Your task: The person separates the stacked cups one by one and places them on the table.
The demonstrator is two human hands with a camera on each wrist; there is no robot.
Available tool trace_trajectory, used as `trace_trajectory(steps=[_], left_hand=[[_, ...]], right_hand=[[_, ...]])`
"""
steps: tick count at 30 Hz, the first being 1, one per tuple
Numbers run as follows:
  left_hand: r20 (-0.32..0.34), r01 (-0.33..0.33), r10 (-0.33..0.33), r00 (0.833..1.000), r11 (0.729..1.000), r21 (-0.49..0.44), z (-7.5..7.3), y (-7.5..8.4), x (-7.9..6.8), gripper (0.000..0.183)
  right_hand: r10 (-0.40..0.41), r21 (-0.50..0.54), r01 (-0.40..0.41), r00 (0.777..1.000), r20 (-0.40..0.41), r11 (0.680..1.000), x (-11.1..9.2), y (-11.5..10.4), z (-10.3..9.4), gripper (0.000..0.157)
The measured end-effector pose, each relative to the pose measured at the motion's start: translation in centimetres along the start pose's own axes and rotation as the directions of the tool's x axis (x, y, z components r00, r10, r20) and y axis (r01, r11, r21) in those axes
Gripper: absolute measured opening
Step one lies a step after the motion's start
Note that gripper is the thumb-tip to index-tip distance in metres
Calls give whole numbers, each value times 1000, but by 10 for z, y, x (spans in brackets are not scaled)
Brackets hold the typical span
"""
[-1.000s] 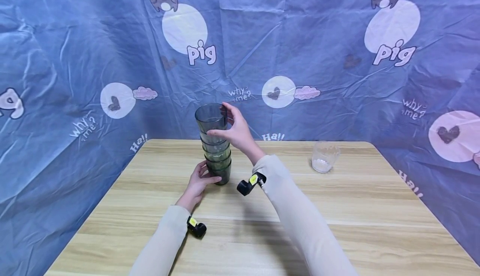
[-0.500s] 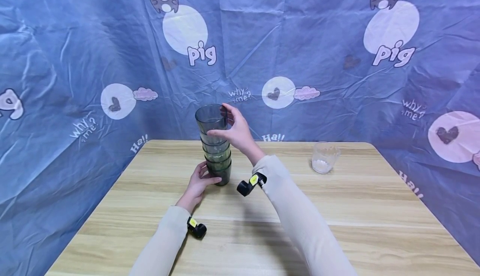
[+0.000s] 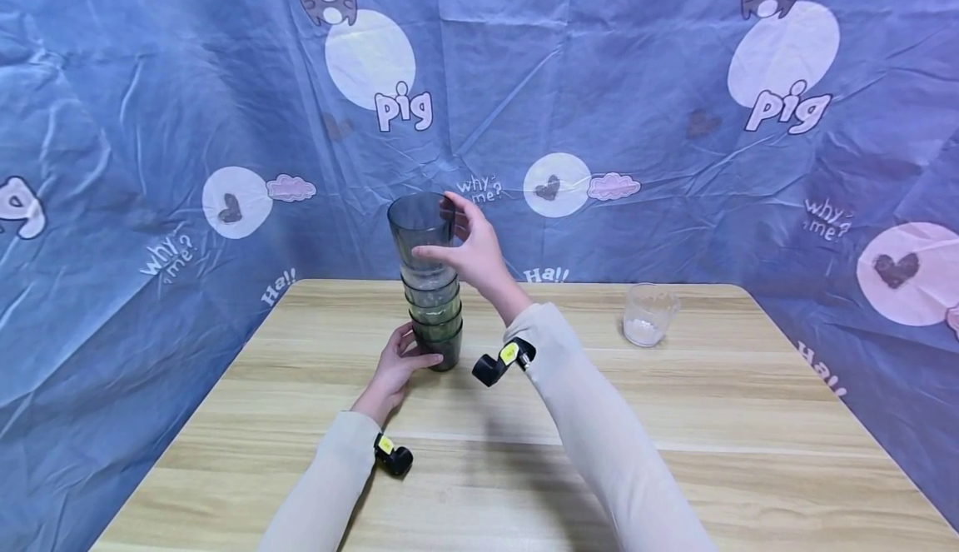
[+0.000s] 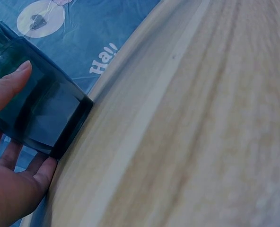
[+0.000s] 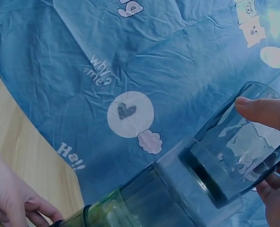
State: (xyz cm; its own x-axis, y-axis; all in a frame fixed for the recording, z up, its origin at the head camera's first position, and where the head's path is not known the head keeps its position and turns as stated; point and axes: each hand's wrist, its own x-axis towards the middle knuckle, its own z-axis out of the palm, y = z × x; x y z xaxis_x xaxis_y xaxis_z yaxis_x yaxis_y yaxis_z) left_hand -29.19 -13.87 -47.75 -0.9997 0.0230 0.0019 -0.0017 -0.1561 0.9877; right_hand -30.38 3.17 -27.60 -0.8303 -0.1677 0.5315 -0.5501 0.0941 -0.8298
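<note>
A column of nested tumblers stands upright left of the table's middle. My right hand (image 3: 479, 256) grips the topmost one, a smoky grey tumbler (image 3: 412, 240), with thumb and fingers on opposite sides. Its dark base still sits inside the mouth of a clear tumbler (image 5: 173, 165), as the right wrist view shows. Below come greyish and green tumblers (image 3: 436, 314). My left hand (image 3: 391, 369) holds the lowest, a dark tumbler (image 4: 50, 104), near its base on the table, thumb on the near side and fingers beneath and behind.
A separate clear glass (image 3: 648, 319) stands upright at the back right of the wooden table (image 3: 674, 419). A blue printed cloth (image 3: 637, 102) hangs close behind the table and along both sides. Black cameras are strapped to both sleeves.
My right hand has risen slightly with the top grey tumbler, so more of its wall shows above the clear one. The left hand and the lower tumblers have stayed put.
</note>
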Motion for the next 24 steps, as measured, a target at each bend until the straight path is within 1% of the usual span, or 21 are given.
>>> trace_trajectory(steps=[10,18,21,24], left_hand=[[5,9,-9,1000,1000,-10,2,2,-2,85],[5,17,-17,1000,1000,-13,2,1,0,85],[10,2,-1,1000,1000,-28,1,0,-1,85],[22,-38,38,999,999,-37,0,-1,-3,86]], right_hand=[[1,21,0,999,-48,1000,3,-7,-5,88],[-17,77,24,996,-89,997,6,-14,-15,86],[-17,71,23,995,-97,997,6,-16,-20,86],[-14,70,21,994,-105,997,7,-18,-24,86]])
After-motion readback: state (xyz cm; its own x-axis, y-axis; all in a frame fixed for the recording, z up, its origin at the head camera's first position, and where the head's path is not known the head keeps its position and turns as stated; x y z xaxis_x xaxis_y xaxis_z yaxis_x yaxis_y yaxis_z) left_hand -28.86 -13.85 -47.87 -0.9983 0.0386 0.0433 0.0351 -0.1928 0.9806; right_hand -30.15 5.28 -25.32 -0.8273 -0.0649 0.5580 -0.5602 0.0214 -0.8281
